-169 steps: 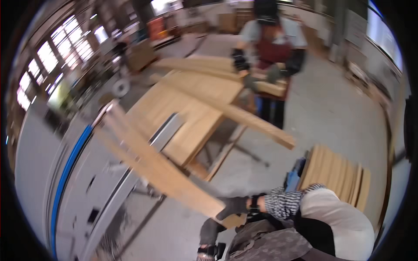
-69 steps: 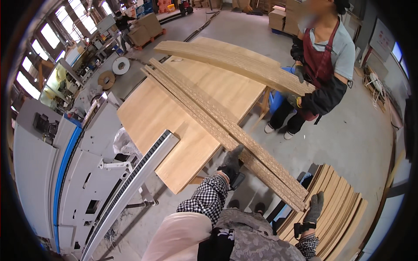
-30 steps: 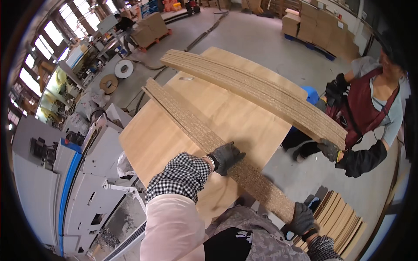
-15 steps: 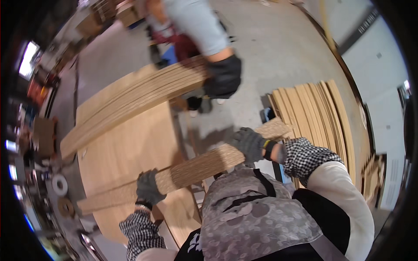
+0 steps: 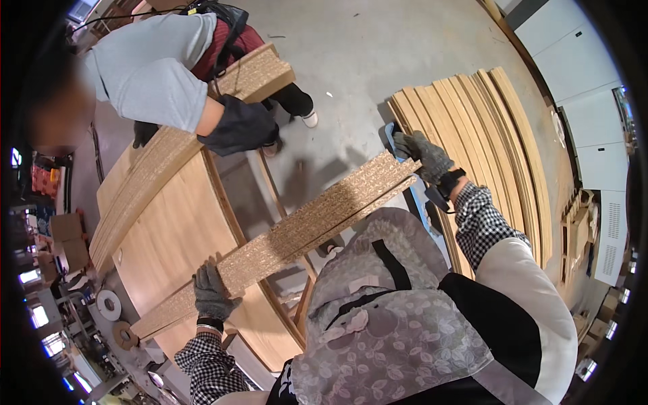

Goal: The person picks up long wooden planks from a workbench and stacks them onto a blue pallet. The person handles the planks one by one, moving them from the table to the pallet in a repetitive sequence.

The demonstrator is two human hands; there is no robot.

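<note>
I carry a stack of long chipboard panels point(image 5: 290, 233) on edge, held across my chest. My left hand point(image 5: 212, 291), in a grey glove, grips the stack near its left end. My right hand point(image 5: 424, 154), also gloved, holds the right end, just above a pile of panels standing on the floor point(image 5: 486, 121). A co-worker in a grey shirt and dark gloves point(image 5: 239, 125) holds another stack of panels point(image 5: 155, 175) above a wide wooden board point(image 5: 182, 250).
Bare concrete floor point(image 5: 351, 54) lies between the co-worker and the floor pile. Tape rolls point(image 5: 108, 305) and machine parts sit at the lower left. White cabinets point(image 5: 594, 101) stand along the right wall. A blue object point(image 5: 390, 130) pokes out by my right hand.
I have turned from the machine table toward the floor pile, carrying the panels. The co-worker has lifted a second stack and now stands at my upper left.
</note>
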